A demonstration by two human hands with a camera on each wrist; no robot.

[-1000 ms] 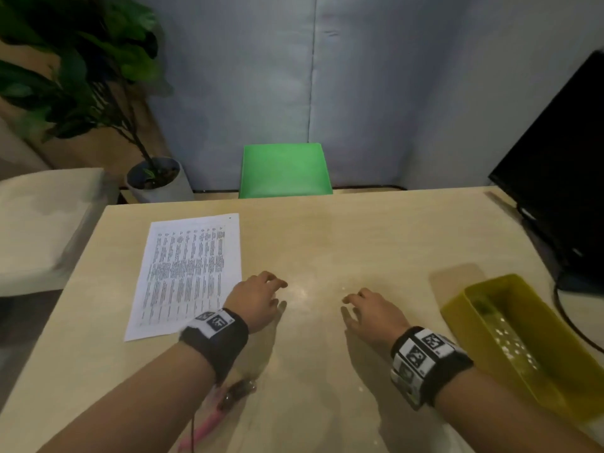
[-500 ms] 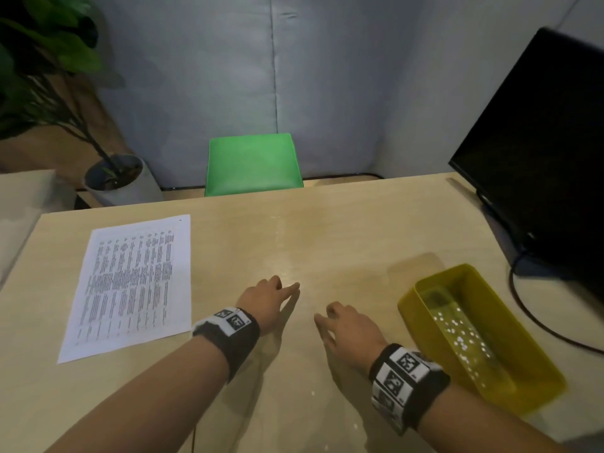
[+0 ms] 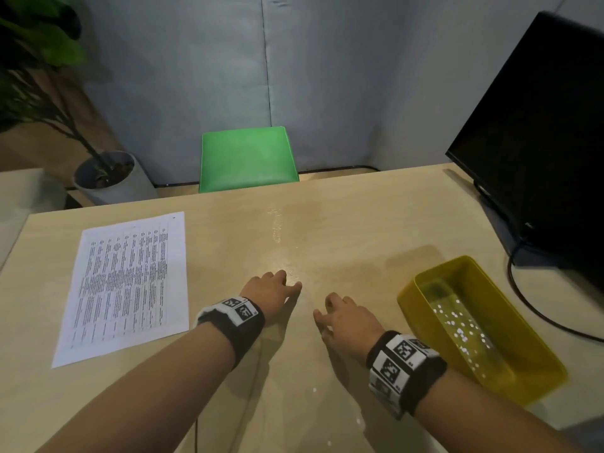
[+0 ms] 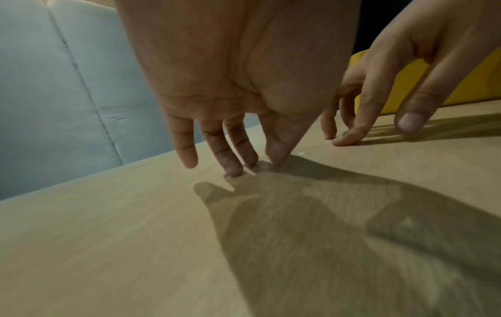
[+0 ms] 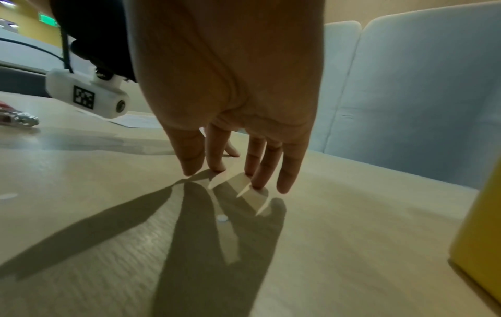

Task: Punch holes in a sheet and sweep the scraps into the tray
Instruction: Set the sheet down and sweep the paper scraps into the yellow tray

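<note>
Here, your left hand (image 3: pixel 271 294) and right hand (image 3: pixel 348 323) lie side by side on the table (image 3: pixel 343 220), palms down, a narrow gap between them. The fingers (image 4: pixel 233 163) of your left hand are extended and slightly spread, tips touching the table and holding nothing. The fingers (image 5: pixel 257 171) of your right hand are likewise straight and slightly spread, tips on the table, empty.

The printed sheet (image 3: pixel 127 282) lies flat, well to the left of your left fingers, clear of both hands. The yellow tray (image 3: pixel 425 279) stands to the right of your right fingers, near but apart from them; its long wall faces your right hand, and white paper scraps (image 3: pixel 461 328) dot its floor. In the right wrist view one round scrap (image 5: pixel 222 218) sits on the table just under your right fingertips, in their shadow. In the head view two more small white specks (image 3: pixel 314 390) lie on the table behind your right wrist.

A metal tool with a red part (image 5: pixel 16 119) shows at the left edge of the right wrist view, behind your left wrist; whether it is the punch cannot be told. A dark monitor (image 3: pixel 536 152) and its cable (image 3: pixel 536 308) stand beyond the tray. Ahead of your fingers, past the far table edge, are a green chair (image 3: pixel 248 158) and a potted plant (image 3: pixel 104 174).
</note>
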